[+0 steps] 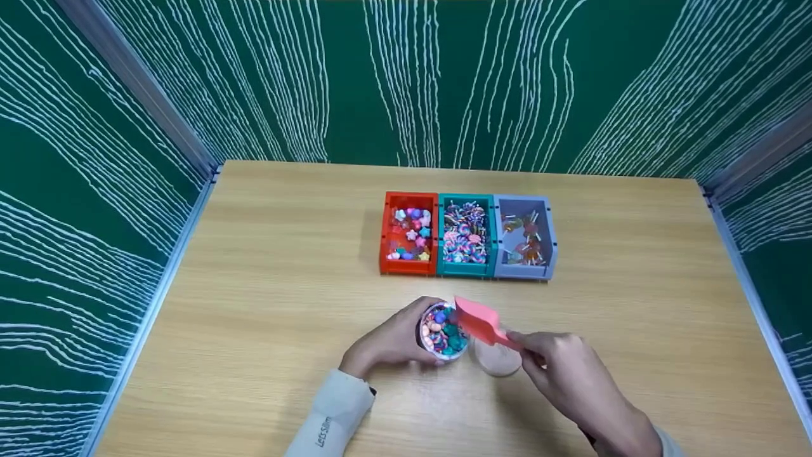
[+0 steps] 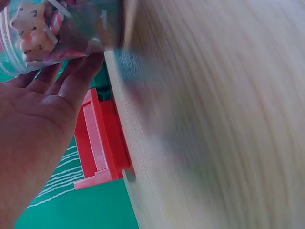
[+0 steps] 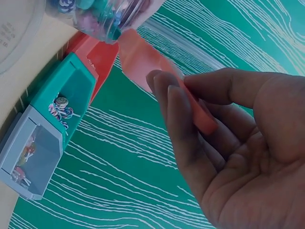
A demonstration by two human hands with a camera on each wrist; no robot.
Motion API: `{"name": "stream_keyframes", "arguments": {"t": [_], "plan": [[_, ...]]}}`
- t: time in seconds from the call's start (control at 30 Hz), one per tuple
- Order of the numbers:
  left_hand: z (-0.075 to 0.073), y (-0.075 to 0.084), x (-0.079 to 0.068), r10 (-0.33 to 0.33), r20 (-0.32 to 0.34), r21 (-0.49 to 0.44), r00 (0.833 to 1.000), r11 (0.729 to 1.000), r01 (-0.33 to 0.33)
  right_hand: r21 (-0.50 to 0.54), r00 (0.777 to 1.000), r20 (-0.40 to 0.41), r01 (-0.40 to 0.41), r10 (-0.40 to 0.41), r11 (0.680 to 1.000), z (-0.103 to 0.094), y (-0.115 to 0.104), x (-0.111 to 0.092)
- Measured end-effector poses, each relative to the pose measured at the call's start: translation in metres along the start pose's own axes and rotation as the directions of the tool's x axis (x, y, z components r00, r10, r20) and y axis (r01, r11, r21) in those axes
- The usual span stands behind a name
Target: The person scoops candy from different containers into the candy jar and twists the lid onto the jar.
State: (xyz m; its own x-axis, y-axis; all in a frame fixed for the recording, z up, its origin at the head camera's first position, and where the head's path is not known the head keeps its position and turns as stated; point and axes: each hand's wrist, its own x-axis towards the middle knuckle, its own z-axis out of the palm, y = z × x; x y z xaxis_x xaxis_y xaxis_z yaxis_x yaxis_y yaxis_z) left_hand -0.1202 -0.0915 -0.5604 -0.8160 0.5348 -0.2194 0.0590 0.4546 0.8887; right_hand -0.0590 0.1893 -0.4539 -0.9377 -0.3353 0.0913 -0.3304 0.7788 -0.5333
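Observation:
A clear jar (image 1: 444,331) full of colourful candy-shaped charms stands on the table, and my left hand (image 1: 398,335) curls round its left side. In the left wrist view the jar (image 2: 62,33) shows bear-shaped charms through its wall. My right hand (image 1: 571,371) pinches the handle of a pink scoop (image 1: 477,318). The scoop's blade is tilted at the jar's right rim, and no charms show on it. In the right wrist view, thumb and fingers grip the scoop (image 3: 143,62) close to the jar mouth. A round clear lid (image 1: 498,359) lies beside the jar, partly under the scoop.
Three joined bins stand behind the jar: a red bin (image 1: 408,266) with star and bead charms, a green bin (image 1: 465,269) with lollipop charms, and a grey bin (image 1: 524,273) with a few clear lollipops. Green patterned panels (image 1: 342,82) enclose the wooden table (image 1: 285,254).

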Motion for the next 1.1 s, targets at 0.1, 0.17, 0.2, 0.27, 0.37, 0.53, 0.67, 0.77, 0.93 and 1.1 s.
{"name": "stream_keyframes", "arguments": {"t": [0.1, 0.17, 0.2, 0.27, 0.37, 0.53, 0.67, 0.77, 0.93, 1.1], "plan": [[0.0, 0.0, 0.001, 0.001, -0.001, 0.007, 1.0, 1.0, -0.001, 0.018, 0.999, 0.038, -0.034, 0.033, 0.999, 0.0, 0.001, 0.0], [0.0, -0.001, 0.0, 0.003, -0.002, 0.013, 1.0, 1.0, -0.003, 0.028, 0.998, 0.052, -0.041, 0.04, 0.999, 0.001, 0.002, 0.001], [0.0, -0.001, 0.0, 0.002, -0.001, 0.013, 1.0, 1.0, -0.002, 0.033, 0.998, 0.056, -0.039, 0.038, 0.999, 0.002, 0.002, 0.001], [0.001, -0.001, 0.0, 0.001, 0.002, 0.012, 1.0, 1.0, -0.001, 0.04, 0.998, 0.046, -0.04, 0.038, 0.998, 0.003, 0.002, 0.001], [0.001, -0.001, 0.0, -0.007, 0.005, 0.007, 1.0, 1.0, 0.007, 0.038, 0.998, 0.042, -0.052, 0.051, 0.998, 0.003, 0.003, 0.001], [0.001, -0.002, 0.0, -0.011, 0.004, -0.008, 1.0, 1.0, 0.011, 0.032, 0.996, 0.067, -0.064, 0.062, 0.997, 0.005, 0.003, 0.002], [0.0, -0.003, 0.001, -0.001, 0.018, -0.035, 1.0, 0.999, 0.001, 0.065, 0.996, 0.054, -0.08, 0.077, 0.995, 0.002, 0.005, 0.002], [-0.005, -0.004, -0.001, -0.024, 0.031, -0.081, 0.999, 0.996, 0.026, 0.106, 0.995, 0.029, -0.101, 0.099, 0.989, -0.001, 0.008, 0.005], [-0.023, -0.008, 0.003, -0.007, -0.178, -0.186, 0.984, 0.982, -0.026, 0.249, 0.988, -0.005, -0.151, 0.157, 0.957, -0.001, 0.02, 0.017], [-0.042, -0.008, 0.018, -0.044, -0.623, -0.196, 0.781, 0.975, -0.101, 0.485, 0.96, 0.128, -0.281, 0.251, 0.828, 0.007, 0.034, 0.039]]}}
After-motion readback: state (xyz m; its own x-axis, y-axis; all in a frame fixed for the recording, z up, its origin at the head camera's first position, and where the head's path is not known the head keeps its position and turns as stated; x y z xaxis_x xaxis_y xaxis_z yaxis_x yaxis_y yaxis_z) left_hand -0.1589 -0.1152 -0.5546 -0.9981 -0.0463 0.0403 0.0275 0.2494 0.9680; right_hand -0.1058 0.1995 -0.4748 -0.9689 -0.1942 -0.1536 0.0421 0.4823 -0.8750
